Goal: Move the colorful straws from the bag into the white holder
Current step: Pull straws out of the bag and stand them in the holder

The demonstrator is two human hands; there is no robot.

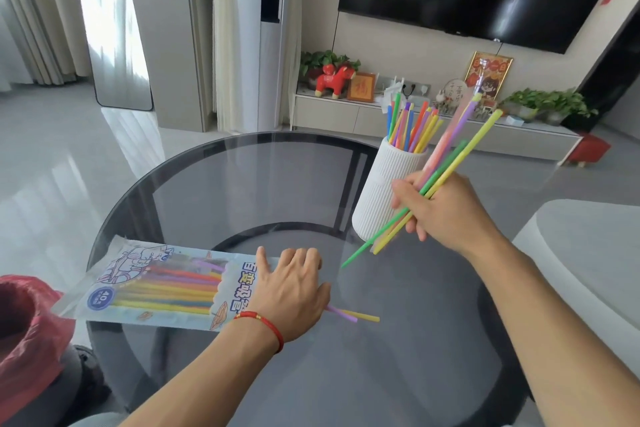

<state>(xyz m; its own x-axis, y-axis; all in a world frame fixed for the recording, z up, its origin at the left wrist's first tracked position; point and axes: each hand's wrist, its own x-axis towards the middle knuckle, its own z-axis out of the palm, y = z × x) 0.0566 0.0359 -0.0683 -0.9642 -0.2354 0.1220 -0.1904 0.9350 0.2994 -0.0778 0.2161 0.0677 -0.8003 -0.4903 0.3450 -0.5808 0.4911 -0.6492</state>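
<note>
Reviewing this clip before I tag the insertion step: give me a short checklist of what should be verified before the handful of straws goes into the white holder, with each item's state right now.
1. Right hand grips the held straws firmly: ok.
2. White holder stands upright on the glass table: ok.
3. Room left in the holder among the straws already inside: cannot tell.
4. Held straws' lower ends are aligned: not ok, they fan out unevenly.
5. Left hand rests on the bag, steadying it: ok.
6. Bag emptied: not ok, straws remain inside and two tips poke out.
</note>
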